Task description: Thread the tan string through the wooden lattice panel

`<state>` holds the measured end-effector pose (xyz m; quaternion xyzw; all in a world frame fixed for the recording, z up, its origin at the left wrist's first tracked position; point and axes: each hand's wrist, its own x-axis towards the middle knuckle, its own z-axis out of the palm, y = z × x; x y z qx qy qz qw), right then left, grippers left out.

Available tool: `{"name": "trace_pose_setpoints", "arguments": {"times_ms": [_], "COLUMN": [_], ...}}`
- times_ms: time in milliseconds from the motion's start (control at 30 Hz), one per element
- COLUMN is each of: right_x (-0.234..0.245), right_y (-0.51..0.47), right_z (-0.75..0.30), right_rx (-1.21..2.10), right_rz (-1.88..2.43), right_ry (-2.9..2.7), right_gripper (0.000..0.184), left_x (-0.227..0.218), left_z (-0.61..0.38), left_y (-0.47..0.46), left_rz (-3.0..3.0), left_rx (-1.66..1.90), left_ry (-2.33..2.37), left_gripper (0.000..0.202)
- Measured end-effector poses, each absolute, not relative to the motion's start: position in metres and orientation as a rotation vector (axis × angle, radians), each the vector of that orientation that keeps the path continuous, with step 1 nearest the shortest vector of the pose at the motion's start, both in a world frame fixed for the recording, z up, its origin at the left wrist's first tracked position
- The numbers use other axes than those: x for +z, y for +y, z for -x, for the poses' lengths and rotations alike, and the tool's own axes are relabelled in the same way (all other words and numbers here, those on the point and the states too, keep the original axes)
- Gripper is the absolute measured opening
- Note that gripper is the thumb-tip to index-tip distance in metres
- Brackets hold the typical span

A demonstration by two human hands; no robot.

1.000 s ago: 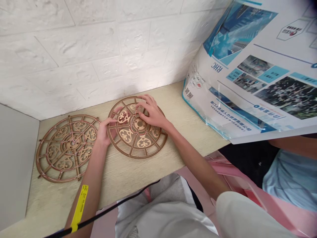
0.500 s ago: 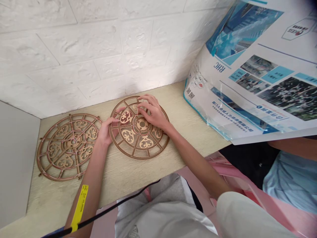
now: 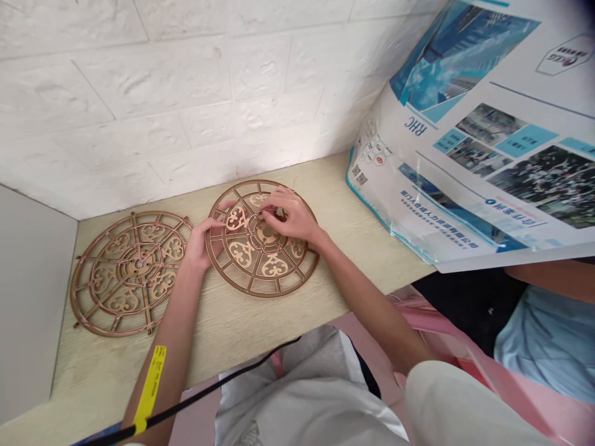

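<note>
A round, gold-brown openwork disc [image 3: 266, 235] with spokes, heart-shaped scrolls and a round hub is tilted up off the table in front of me. My left hand [image 3: 202, 241] grips its left rim, the thumb on top and the other fingers under and behind it. Over the upper right of the disc, my right hand [image 3: 294, 215] has thumb and fingertips pinched together beside the hub. What they pinch is too small to make out. A fine strand sticks up just behind that hand. To the left lies a similar ornate disc [image 3: 139, 266] with reddish lines along its spokes.
A pale wooden table [image 3: 223, 328] runs along a white brick-pattern wall [image 3: 158, 87]. A large printed white-and-blue bag [image 3: 446, 161] stands at the right. A grey panel [image 3: 32, 297] bounds the left end. Another person's arm and clothing [image 3: 548, 334] show at far right.
My right hand has shifted slightly down and right over the disc, and its spread fingers have drawn together into a pinch. The left hand keeps its hold on the rim.
</note>
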<state>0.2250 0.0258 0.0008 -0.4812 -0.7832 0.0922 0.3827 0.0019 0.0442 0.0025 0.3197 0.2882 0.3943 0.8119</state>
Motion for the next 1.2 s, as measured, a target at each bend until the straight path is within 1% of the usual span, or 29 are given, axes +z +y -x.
{"name": "trace_pose_setpoints", "arguments": {"times_ms": [100, 367, 533, 800, 967, 1200], "right_x": [0.002, 0.004, 0.004, 0.003, 0.002, -0.005], "right_y": [0.027, 0.028, 0.029, 0.029, 0.027, 0.025], "right_z": [-0.227, -0.230, -0.230, -0.228, -0.219, -0.208], "right_rx": [0.295, 0.355, 0.399, 0.442, 0.354, 0.297], "right_rz": [1.228, 1.221, 1.225, 1.284, 1.304, 1.298], "right_ry": [-2.017, -2.099, -2.121, -2.088, -2.067, -1.973], "right_gripper": [0.029, 0.044, 0.049, 0.042, 0.042, 0.035], "left_x": [0.002, 0.003, 0.001, -0.001, 0.003, 0.002], "left_z": [-0.002, -0.001, -0.001, -0.001, -0.003, -0.003], "left_y": [0.044, 0.044, 0.045, 0.046, 0.044, 0.045], "left_rz": [-0.679, -0.690, -0.695, -0.700, -0.673, -0.681], "left_rx": [0.839, 0.835, 0.832, 0.818, 0.837, 0.827], "left_ry": [0.608, 0.626, 0.598, 0.596, 0.621, 0.601], "left_gripper": [0.060, 0.061, 0.062, 0.064, 0.064, 0.062]}}
